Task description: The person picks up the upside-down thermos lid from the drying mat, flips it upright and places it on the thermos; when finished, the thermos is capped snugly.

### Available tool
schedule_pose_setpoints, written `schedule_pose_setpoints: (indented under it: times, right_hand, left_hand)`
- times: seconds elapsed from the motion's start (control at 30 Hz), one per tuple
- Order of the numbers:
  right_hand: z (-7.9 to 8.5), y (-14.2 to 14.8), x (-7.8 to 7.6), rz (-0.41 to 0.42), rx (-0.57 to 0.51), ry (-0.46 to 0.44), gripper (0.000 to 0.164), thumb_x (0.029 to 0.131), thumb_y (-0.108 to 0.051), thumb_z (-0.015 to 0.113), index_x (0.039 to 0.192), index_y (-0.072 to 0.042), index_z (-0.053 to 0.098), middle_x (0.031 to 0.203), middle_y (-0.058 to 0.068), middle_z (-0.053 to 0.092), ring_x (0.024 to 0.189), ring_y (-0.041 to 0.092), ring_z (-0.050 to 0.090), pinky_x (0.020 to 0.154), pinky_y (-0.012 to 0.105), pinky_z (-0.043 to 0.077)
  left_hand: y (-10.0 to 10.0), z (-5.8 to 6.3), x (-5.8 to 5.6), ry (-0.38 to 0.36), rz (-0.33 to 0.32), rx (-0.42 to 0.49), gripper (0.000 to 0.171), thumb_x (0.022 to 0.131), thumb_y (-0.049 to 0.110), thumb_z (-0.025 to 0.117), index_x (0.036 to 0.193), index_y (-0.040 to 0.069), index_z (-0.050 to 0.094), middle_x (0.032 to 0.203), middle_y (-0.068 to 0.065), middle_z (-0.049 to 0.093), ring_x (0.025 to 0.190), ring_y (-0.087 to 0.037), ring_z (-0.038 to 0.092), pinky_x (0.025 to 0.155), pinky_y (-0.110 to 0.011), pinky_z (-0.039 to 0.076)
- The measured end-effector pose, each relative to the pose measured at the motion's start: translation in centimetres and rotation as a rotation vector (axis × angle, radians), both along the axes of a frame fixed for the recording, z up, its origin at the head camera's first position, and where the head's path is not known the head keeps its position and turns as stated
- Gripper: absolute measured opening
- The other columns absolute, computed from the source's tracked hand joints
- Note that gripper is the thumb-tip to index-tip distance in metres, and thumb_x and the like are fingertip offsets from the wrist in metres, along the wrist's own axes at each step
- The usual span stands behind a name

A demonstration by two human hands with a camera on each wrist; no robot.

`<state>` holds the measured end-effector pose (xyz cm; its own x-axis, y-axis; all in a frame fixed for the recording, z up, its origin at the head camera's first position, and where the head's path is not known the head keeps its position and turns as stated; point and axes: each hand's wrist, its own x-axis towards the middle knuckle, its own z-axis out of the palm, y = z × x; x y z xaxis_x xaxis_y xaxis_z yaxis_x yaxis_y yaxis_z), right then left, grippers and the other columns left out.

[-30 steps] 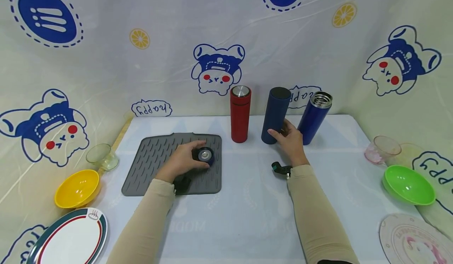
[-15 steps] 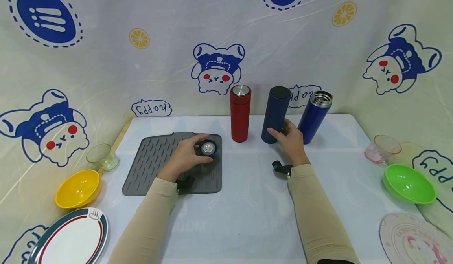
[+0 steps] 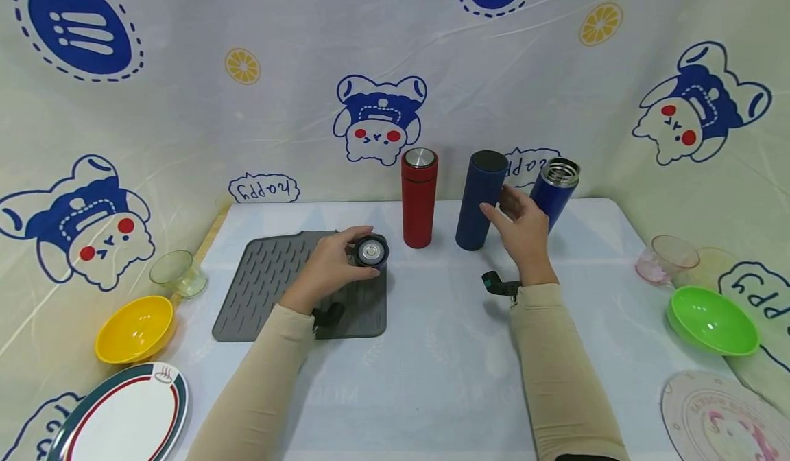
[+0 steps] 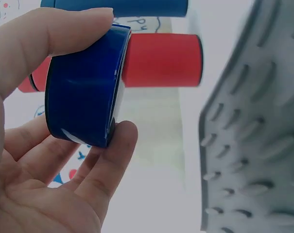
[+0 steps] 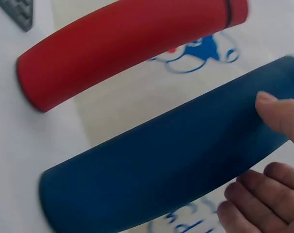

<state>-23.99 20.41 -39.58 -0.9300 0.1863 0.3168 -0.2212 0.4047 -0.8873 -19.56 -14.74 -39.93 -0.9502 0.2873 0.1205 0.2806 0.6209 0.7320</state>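
Observation:
My left hand [image 3: 330,265] pinches a blue bottle lid [image 4: 83,87] between thumb and fingers, over the right part of a grey ridged drying mat [image 3: 265,289]. The lid's metallic inner side faces the head camera. My right hand [image 3: 527,234] is between two bottles, its thumb overlapping the edge of a matte dark blue bottle [image 3: 479,207] in the head view. In the right wrist view the thumb and loosely bent fingers lie either side of that bottle's upper part. Behind the hand stands a glossy blue bottle [image 3: 552,200], its steel mouth uncovered and its lower part hidden.
A red bottle [image 3: 420,207] with a steel-topped lid stands at the back middle. Along the left are a glass cup [image 3: 179,276], a yellow bowl [image 3: 136,327] and a rimmed plate [image 3: 123,413]. A pinkish cup [image 3: 666,262], green bowl [image 3: 712,320] and pale plate [image 3: 728,416] line the right.
My left hand has raised the lid and carried it up and to the right over the mat. My right hand has shifted up and right along the dark blue bottle. The bottles have stayed put.

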Motion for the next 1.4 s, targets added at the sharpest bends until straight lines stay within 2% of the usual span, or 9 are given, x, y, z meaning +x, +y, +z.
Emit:
schedule_pose_setpoints:
  times: [0.27,0.4,0.47,0.57,0.63,0.87,1.1,1.27,1.4]
  right_hand:
    - [4.0,-0.4,2.1,-0.011,-0.056,0.304,0.044,0.082,-0.026,0.074,0.123,-0.013,0.062,0.114,0.004,0.065,0.102,0.016,0.061,0.088,0.030,0.047]
    - [6.9,-2.0,4.5,-0.004,-0.035,0.360,0.035,0.086,-0.019,0.070,0.118,-0.006,0.063,0.109,0.008,0.066,0.099,0.018,0.062,0.087,0.033,0.048]
    - [7.3,-2.7,4.8,0.032,-0.032,0.366,0.034,0.087,-0.018,0.069,0.117,-0.003,0.063,0.108,0.007,0.066,0.098,0.018,0.062,0.087,0.034,0.048]
    - [6.9,-3.6,4.5,0.140,-0.024,0.330,0.036,0.087,-0.022,0.069,0.118,-0.005,0.063,0.108,0.004,0.066,0.098,0.015,0.062,0.087,0.032,0.048]
    - [6.3,-4.2,4.2,0.231,0.001,0.265,0.038,0.087,-0.027,0.069,0.121,-0.010,0.061,0.111,0.001,0.065,0.099,0.012,0.061,0.086,0.029,0.048]
    - [6.5,-7.0,5.1,0.515,0.070,0.008,0.051,0.090,-0.024,0.066,0.132,-0.002,0.049,0.122,0.015,0.058,0.108,0.026,0.057,0.090,0.040,0.045]
    - [3.9,-6.7,3.3,0.589,0.067,-0.085,0.050,0.086,-0.037,0.068,0.127,-0.012,0.057,0.118,-0.002,0.060,0.101,0.013,0.059,0.085,0.031,0.049]
    - [3.1,-6.6,2.7,0.586,0.039,-0.135,0.048,0.084,-0.041,0.070,0.123,-0.014,0.061,0.108,-0.001,0.064,0.092,0.017,0.063,0.080,0.035,0.051]
    - [2.9,-6.5,2.5,0.607,0.007,-0.195,0.044,0.084,-0.037,0.071,0.120,-0.012,0.062,0.101,0.002,0.066,0.087,0.019,0.065,0.077,0.036,0.052]
  left_hand:
    - [1.5,1.2,-0.4,0.106,-0.051,0.044,0.078,0.068,0.029,0.086,0.136,0.028,0.048,0.124,0.014,0.053,0.097,-0.010,0.057,0.079,-0.031,0.051]
    - [2.6,2.0,-0.6,0.151,-0.096,0.062,0.079,0.067,0.025,0.086,0.136,0.024,0.048,0.126,0.012,0.053,0.101,-0.010,0.057,0.081,-0.028,0.049]
    - [3.2,2.3,-0.7,0.161,-0.115,0.072,0.079,0.067,0.024,0.087,0.136,0.022,0.048,0.127,0.011,0.053,0.103,-0.010,0.056,0.082,-0.029,0.049]
    - [4.2,2.9,-0.8,0.165,-0.140,0.097,0.079,0.067,0.022,0.086,0.137,0.020,0.048,0.128,0.011,0.053,0.105,-0.010,0.054,0.083,-0.030,0.049]
    - [4.8,3.2,-0.8,0.178,-0.149,0.095,0.080,0.067,0.023,0.086,0.137,0.019,0.048,0.128,0.012,0.052,0.105,-0.008,0.053,0.083,-0.030,0.049]
    - [6.3,3.5,-0.9,0.238,-0.185,0.077,0.080,0.068,0.023,0.086,0.137,0.019,0.048,0.129,0.011,0.052,0.111,-0.005,0.049,0.088,-0.027,0.045]
    - [7.2,3.5,-0.9,0.268,-0.221,0.078,0.079,0.067,0.017,0.087,0.136,0.019,0.048,0.129,0.012,0.051,0.110,-0.003,0.048,0.090,-0.025,0.044]
    - [7.6,3.3,-0.8,0.287,-0.214,0.066,0.080,0.066,0.015,0.087,0.136,0.016,0.048,0.128,0.009,0.051,0.109,-0.005,0.049,0.090,-0.028,0.045]
    - [7.8,3.2,-0.8,0.306,-0.210,0.058,0.081,0.065,0.015,0.087,0.136,0.015,0.048,0.126,0.007,0.052,0.109,-0.006,0.048,0.090,-0.025,0.044]
